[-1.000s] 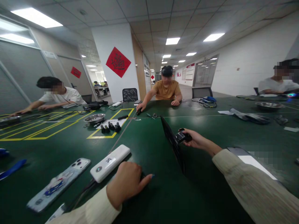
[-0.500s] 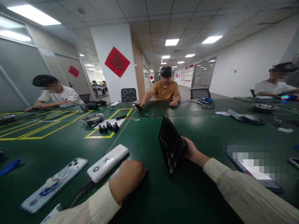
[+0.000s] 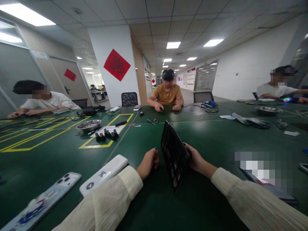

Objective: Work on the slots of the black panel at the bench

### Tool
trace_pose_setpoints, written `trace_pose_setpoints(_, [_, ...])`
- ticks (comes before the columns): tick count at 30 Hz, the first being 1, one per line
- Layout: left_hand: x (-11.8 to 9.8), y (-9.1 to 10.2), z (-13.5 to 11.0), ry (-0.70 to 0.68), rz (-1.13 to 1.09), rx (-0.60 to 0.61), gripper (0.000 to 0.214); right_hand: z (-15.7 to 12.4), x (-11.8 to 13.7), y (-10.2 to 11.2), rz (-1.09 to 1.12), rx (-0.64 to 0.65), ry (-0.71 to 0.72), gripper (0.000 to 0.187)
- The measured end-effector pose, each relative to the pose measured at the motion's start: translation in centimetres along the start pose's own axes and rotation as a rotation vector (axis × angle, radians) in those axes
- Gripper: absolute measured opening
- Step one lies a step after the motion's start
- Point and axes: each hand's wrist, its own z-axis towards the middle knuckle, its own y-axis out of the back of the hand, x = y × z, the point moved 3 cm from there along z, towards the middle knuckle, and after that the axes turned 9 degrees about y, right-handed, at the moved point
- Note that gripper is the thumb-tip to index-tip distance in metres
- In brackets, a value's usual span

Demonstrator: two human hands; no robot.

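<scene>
My right hand [image 3: 196, 157] grips the right edge of a thin black rectangular panel [image 3: 174, 157], tablet-like, standing tilted on the green table. Small pale patches show in a grid on its dark face; whether these are screen images or compartments I cannot tell. To the panel's left, my left hand [image 3: 148, 163] is closed with fingers curled, apart from the panel. A small blue spot [image 3: 156, 148] shows at its fingertips, too small to name. Beside my left sleeve lie a white power bank [image 3: 103, 175] and a phone in a patterned case [image 3: 42, 205].
On the green table [image 3: 204, 138] are a metal bowl [image 3: 89, 125], several black cylindrical parts [image 3: 107, 134] on paper, gloves [image 3: 250, 121], another bowl [image 3: 268, 110] and a partly blurred-out device [image 3: 269, 184] at right. Co-workers sit opposite, at left and at right.
My left hand has moved forward and right, nearer the panel, its sleeve now covering part of the power bank. The panel stays in my right hand. The person opposite has drawn an arm back.
</scene>
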Motion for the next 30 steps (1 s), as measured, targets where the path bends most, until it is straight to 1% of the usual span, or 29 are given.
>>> trace_pose_setpoints(1, [0.2, -0.2, -0.1, -0.02, -0.083, 0.045, 0.037, 0.0, 0.0, -0.1, -0.003, 0.009, 0.006, 0.027])
trace_pose_setpoints(3, [0.2, -0.3, -0.4, -0.063, -0.176, 0.092, 0.036, 0.0, 0.0, -0.2, -0.019, 0.023, 0.012, 0.028])
trace_pose_setpoints(5, [0.0, -0.5, -0.5, -0.075, -0.198, 0.09, 0.036, -0.2, 0.1, -0.4, -0.029, 0.025, 0.012, 0.027])
trace_pose_setpoints(8, [-0.2, -0.6, -0.7, -0.062, -0.172, 0.033, 0.033, -0.4, 0.2, -0.5, -0.028, 0.004, 0.005, 0.026])
trace_pose_setpoints(12, [-0.2, -0.2, -0.8, -0.082, -0.055, -0.06, 0.032, -0.4, 0.1, -0.4, -0.033, -0.013, -0.026, 0.026])
trace_pose_setpoints(16, [-0.3, -0.1, -1.0, -0.091, 0.083, -0.073, 0.038, -0.4, 0.0, -0.2, -0.076, -0.018, 0.003, 0.027])
trace_pose_setpoints(20, [-0.2, -0.1, -1.2, -0.106, 0.217, -0.111, 0.042, -0.5, 0.1, -0.4, -0.106, -0.025, 0.019, 0.027])
trace_pose_setpoints(23, [-0.5, -0.1, -1.4, -0.154, 0.271, -0.127, 0.036, -0.7, 0.4, -0.7, -0.107, -0.009, 0.023, 0.026])
trace_pose_setpoints(26, [-0.9, -0.3, -1.6, -0.206, 0.336, -0.097, 0.028, -0.7, 0.5, -0.8, -0.09, -0.01, 0.031, 0.026])
trace_pose_setpoints(28, [-0.9, -0.4, -1.6, -0.218, 0.418, -0.092, 0.027, -0.7, 0.5, -0.8, -0.077, -0.024, 0.035, 0.026])
trace_pose_setpoints(30, [-0.8, -0.5, -1.3, -0.202, 0.542, -0.13, 0.027, -0.6, 0.4, -0.8, -0.074, -0.025, 0.035, 0.028])
